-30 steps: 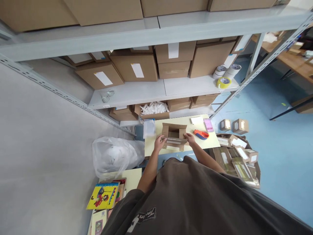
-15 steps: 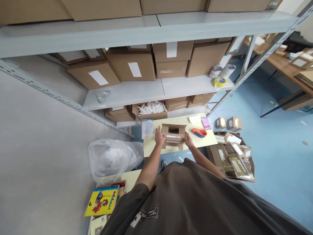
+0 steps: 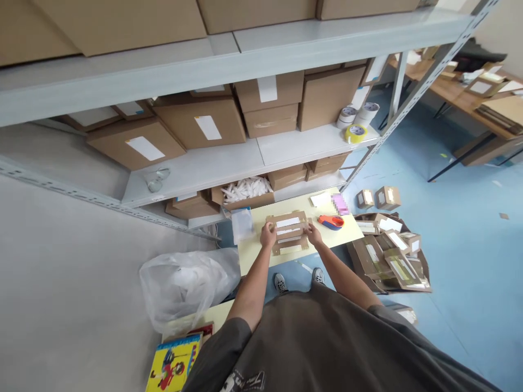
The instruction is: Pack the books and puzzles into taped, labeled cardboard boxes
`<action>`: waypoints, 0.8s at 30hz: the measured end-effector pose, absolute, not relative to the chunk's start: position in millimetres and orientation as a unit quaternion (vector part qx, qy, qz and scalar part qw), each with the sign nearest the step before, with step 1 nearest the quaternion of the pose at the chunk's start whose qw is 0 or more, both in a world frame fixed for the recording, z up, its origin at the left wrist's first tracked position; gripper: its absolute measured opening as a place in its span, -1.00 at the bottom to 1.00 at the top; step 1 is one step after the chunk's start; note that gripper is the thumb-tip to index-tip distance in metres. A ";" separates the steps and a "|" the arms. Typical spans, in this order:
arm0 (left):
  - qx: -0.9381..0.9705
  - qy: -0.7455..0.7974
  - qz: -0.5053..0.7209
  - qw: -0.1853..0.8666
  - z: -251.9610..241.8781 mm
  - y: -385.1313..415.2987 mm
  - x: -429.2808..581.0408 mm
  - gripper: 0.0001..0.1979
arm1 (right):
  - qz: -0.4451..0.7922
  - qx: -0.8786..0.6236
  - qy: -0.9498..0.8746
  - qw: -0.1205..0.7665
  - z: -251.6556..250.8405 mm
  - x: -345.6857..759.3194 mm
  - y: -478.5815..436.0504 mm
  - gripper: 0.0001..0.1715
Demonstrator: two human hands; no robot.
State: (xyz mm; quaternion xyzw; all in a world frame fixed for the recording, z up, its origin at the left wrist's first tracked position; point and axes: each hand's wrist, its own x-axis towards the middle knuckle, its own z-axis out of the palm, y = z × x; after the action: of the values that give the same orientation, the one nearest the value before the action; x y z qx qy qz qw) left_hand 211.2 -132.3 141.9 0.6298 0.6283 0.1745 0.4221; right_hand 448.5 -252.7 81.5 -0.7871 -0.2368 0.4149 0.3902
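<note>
A small cardboard box with white paper strips lies on the pale yellow table in front of me. My left hand grips its left end, fingers curled round the edge. At the opposite end, my right hand holds the box with its fingers bent. The fingertips on both sides are partly hidden. Right of my right hand rests an orange-and-blue object, whose kind is hard to make out. A translucent plastic sheet or bag lies to the left of the box.
A grey metal shelf with large cartons stands just beyond the table. Tape rolls sit at its right end. An open carton of smaller boxes is on the floor at right. A plastic bag bulges at left, near picture books.
The box's open top with its dark inside no longer shows; its labelled face now lies uppermost between my hands. My view has shifted slightly, showing both shoes.
</note>
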 end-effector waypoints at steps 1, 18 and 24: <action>0.621 0.647 0.177 0.406 140.1 -131.6 215.9 -0.76 | 0.405 -0.792 -0.238 0.391 83.0 449.7 -252.8 -0.16; 0.520 0.750 0.198 0.357 110.4 -109.9 252.6 -0.21 | 0.275 -0.826 -0.414 0.265 116.6 655.1 -295.1 -0.24; 0.496 0.764 0.198 0.362 106.2 -105.8 253.9 -0.18 | 0.320 -0.800 -0.475 0.180 97.3 660.3 -283.3 -0.44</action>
State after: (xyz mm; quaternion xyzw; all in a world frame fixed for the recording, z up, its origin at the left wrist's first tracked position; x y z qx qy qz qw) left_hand 253.9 -105.8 106.2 0.4962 0.7641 0.1976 0.3617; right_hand 660.3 -283.3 97.3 -0.7996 -0.4753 0.3201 0.1796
